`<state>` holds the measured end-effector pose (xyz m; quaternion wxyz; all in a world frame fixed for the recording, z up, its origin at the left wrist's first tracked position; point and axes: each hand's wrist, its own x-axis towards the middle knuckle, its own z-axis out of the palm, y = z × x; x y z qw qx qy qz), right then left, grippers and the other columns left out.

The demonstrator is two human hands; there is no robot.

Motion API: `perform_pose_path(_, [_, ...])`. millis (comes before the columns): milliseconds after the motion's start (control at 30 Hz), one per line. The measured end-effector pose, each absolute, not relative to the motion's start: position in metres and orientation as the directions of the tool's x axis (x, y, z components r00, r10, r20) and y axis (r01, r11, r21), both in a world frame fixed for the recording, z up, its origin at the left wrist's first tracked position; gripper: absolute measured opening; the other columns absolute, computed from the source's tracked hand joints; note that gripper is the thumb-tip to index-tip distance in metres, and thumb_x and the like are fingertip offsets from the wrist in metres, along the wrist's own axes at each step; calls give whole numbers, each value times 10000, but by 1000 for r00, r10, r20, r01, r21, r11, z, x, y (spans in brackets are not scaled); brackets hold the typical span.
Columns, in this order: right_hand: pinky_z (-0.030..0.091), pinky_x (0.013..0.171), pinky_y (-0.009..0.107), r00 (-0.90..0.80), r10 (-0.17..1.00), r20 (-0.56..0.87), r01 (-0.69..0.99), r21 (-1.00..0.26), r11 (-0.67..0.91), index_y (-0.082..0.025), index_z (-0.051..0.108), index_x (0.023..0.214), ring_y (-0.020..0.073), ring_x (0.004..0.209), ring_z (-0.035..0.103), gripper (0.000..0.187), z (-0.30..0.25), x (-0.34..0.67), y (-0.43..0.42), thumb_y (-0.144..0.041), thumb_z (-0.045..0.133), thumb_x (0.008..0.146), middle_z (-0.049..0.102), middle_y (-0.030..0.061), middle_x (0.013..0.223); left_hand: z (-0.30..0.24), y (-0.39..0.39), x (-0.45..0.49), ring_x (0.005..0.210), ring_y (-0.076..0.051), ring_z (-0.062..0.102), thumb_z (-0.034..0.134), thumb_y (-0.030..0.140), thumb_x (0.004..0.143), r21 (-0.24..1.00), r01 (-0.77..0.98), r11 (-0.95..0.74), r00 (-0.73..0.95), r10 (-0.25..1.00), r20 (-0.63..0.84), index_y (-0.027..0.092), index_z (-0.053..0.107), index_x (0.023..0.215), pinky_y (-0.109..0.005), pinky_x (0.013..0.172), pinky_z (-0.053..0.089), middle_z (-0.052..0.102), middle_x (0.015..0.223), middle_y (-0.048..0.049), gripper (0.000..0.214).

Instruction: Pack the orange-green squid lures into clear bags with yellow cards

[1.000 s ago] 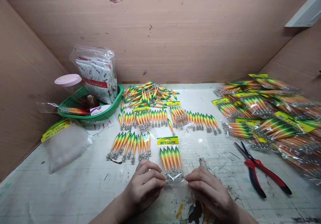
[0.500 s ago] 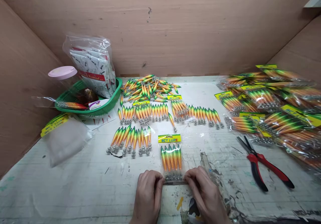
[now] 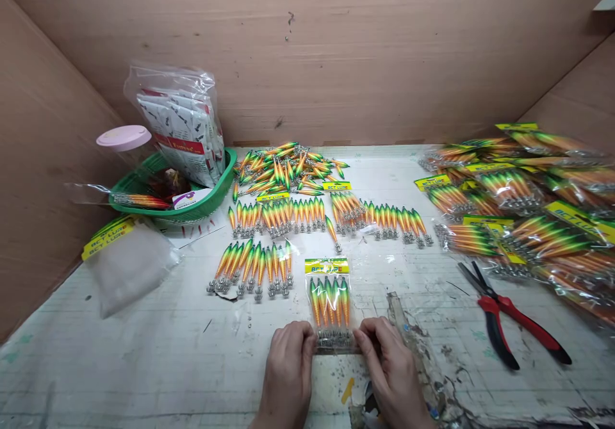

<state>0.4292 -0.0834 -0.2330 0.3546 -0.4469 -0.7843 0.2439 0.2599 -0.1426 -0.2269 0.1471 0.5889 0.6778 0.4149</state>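
A clear bag of fishing lures [image 3: 329, 304] with a yellow header lies flat in front of me, header end away from me. Several orange and green lures sit side by side inside, metal hooks towards me. My left hand [image 3: 289, 365] pinches the bag's near left corner between thumb and fingers. At the near right corner, my right hand [image 3: 388, 368] pinches the bag the same way. Beyond the bag are loose lures [image 3: 257, 266] in a group to the left, and one single lure [image 3: 332, 234] just behind the header.
Pliers [image 3: 500, 314] with red and black handles lie at right, below a heap of filled lure bags [image 3: 542, 224]. A lure pile [image 3: 283, 169] is at the back. Left are a green basket [image 3: 211, 202] and empty header bags [image 3: 134, 266]. A board wall [image 3: 360, 57] stands behind.
The whole view has shifted slightly, so things sit a little further right. Both hands keep their hold on the bag's near corners, and glare now crosses the bag.
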Motion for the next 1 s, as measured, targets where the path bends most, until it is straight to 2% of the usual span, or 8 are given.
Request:
perform_pose_path(333, [346, 487, 245, -197, 957, 214, 673, -680, 291, -182, 487, 648, 130, 515, 471, 293, -223, 411, -73, -353, 452, 883, 505, -2, 582, -209, -119, 264, 512, -133, 451, 401, 220, 868, 618, 744, 255, -357, 933, 45, 183, 380, 646, -225, 502, 307, 447, 552, 9, 226])
perform_pose_path(500, [307, 463, 256, -166, 976, 138, 712, -668, 215, -189, 426, 604, 133, 465, 435, 278, -222, 405, -67, -336, 452, 839, 462, -12, 526, -200, -111, 265, 599, -143, 486, 359, 179, 876, 498, 782, 375, -361, 924, -128, 174, 428, 680, -246, 546, 308, 483, 745, -38, 208])
perform_pose_path(600, [345, 504, 275, -119, 983, 137, 713, -678, 181, -187, 487, 722, 155, 516, 473, 218, -226, 404, -67, -373, 451, 830, 490, 2, 583, -194, -107, 267, 684, -172, 529, 320, 187, 909, 446, 770, 457, -386, 889, -246, 167, 463, 778, -266, 577, 305, 500, 816, -55, 195])
perform_pose_path(667, [374, 538, 289, -115, 985, 132, 696, -696, 174, -182, 515, 793, 165, 559, 498, 220, -228, 404, -67, -387, 450, 837, 510, 15, 636, -191, -105, 266, 708, -189, 541, 358, 292, 921, 452, 739, 499, -413, 866, -282, 165, 463, 840, -275, 584, 300, 514, 846, -58, 184])
perform_pose_path(767, [418, 602, 302, -166, 977, 137, 650, -729, 213, -184, 516, 745, 173, 658, 528, 274, -228, 408, -68, -398, 407, 875, 534, 46, 730, -190, -105, 261, 738, -207, 534, 457, 438, 858, 523, 701, 485, -408, 874, -264, 174, 461, 813, -282, 598, 306, 527, 848, -55, 268])
perform_pose_path(867, [461, 649, 284, -200, 971, 133, 514, -830, 219, -182, 500, 784, 163, 731, 547, 295, -228, 411, -70, -408, 365, 919, 536, 53, 777, -198, -109, 260, 728, -188, 503, 473, 456, 811, 733, 561, 383, -381, 907, -182, 176, 434, 704, -280, 638, 349, 499, 745, -41, 303])
perform_pose_path(933, [491, 722, 278, -226, 972, 59, 279, -953, 122, -186, 481, 925, 165, 826, 582, 239, -229, 410, -73, -423, 451, 903, 564, 58, 847, -207, -111, 266, 659, -152, 470, 496, 519, 794, 900, 335, 279, -374, 916, -145, 175, 421, 687, -258, 627, 369, 453, 668, -13, 367])
perform_pose_path(1000, [498, 794, 304, -264, 964, -20, -22, -999, -26, -198, 425, 1046, 182, 891, 607, 367, -230, 407, -75, -452, 582, 832, 598, 70, 919, -216, -112, 275, 594, -122, 437, 551, 600, 753, 976, 88, 201, -367, 917, -156, 175, 427, 691, -233, 582, 373, 419, 628, 9, 447])
